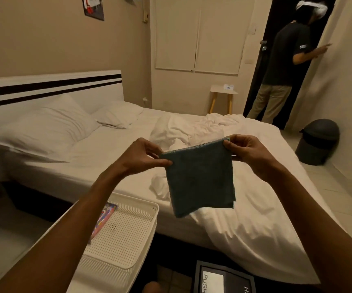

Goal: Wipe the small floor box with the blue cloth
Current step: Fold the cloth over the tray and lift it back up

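The room around me is dim and warm, with a yellowish cast that turns the white bed sheet (111, 149) cream. Light seems to fall from above, leaving soft shadows under the pillows (44, 127) and a dark band beneath the bed's near edge. My forearms look dark and underlit. The wide lens bows the headboard (50, 85) and walls toward the edges. Detail is soft and slightly grainy throughout, with no glare.

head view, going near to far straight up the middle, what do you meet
black box marked PUSH on the floor → blue cloth held up by left hand and right hand → rumpled white sheet on the bed → small white stool → closed white doors
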`<action>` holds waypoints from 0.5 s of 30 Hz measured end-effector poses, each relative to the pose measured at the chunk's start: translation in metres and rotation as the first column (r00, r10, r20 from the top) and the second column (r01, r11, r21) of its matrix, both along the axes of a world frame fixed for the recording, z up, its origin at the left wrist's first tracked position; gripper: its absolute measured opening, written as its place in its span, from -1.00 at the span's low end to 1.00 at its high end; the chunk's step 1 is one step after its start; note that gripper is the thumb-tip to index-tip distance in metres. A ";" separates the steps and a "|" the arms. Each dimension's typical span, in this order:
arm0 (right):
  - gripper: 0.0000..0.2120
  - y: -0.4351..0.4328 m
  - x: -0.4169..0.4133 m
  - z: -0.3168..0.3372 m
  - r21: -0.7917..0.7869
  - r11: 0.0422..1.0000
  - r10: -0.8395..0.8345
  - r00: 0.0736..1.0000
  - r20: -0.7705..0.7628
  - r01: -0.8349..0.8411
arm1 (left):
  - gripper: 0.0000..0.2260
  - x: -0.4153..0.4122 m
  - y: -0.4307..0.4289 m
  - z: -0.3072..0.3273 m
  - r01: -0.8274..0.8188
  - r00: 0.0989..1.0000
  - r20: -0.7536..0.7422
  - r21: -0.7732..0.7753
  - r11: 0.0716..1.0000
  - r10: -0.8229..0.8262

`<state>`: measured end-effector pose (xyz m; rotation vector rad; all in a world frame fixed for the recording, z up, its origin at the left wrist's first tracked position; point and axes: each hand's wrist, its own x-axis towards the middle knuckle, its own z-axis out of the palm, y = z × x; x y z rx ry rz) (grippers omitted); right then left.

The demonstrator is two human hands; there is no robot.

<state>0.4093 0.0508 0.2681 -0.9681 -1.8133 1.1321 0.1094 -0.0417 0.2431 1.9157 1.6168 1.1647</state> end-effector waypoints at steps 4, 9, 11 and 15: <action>-0.77 0.009 -0.043 -0.033 0.040 0.999 -0.024 0.999 -0.042 0.026 | -0.84 -0.034 -0.016 0.006 -0.048 0.999 -0.023 0.045 0.998 0.049; -0.84 0.023 -0.115 -0.074 0.054 0.995 0.081 0.996 -0.038 -0.079 | -0.80 -0.088 -0.042 -0.022 -0.180 0.983 -0.026 0.070 0.981 0.182; -0.85 0.031 -0.148 -0.097 0.045 0.991 0.126 0.992 -0.010 -0.125 | -0.86 -0.111 -0.052 -0.044 -0.250 0.968 0.038 0.070 0.966 0.248; -0.90 0.047 -0.210 -0.139 0.028 0.976 0.214 0.975 0.056 -0.216 | -0.83 -0.150 -0.062 -0.088 -0.417 0.901 0.150 0.030 0.909 0.408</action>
